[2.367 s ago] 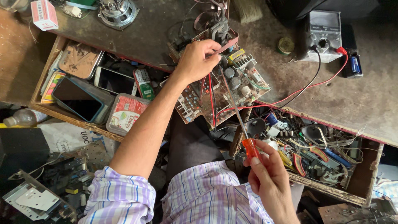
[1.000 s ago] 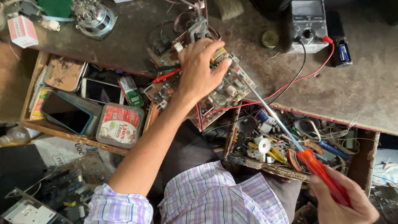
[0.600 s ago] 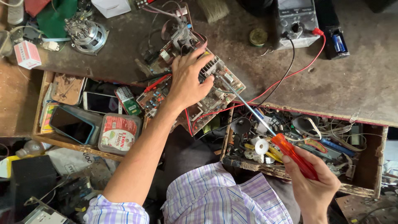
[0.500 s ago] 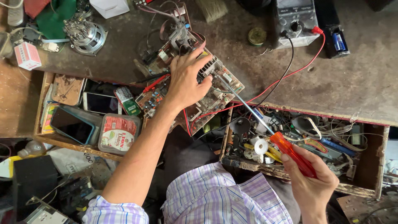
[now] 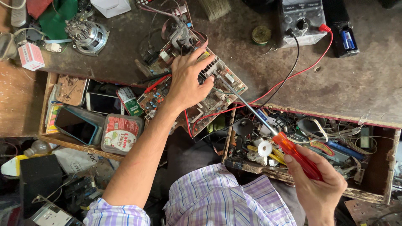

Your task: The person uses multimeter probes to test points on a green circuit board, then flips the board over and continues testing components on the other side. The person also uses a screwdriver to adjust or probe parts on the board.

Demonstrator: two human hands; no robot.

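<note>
Comparing with the view half a second back, little is changed: the circuit board (image 5: 201, 94) is kept at the bench's front edge, overhanging the gap between the two open drawers. Left of the board, phones are seen in the left drawer (image 5: 49, 138). The left hand (image 5: 186, 81) is spread flat on the board, pinning it. The screwdriver (image 5: 268, 129) tip is now set on the board's upper right part; its orange handle is gripped closed in the right hand (image 5: 320, 184), over the right drawer (image 5: 377, 167). Contact appears settled.
</note>
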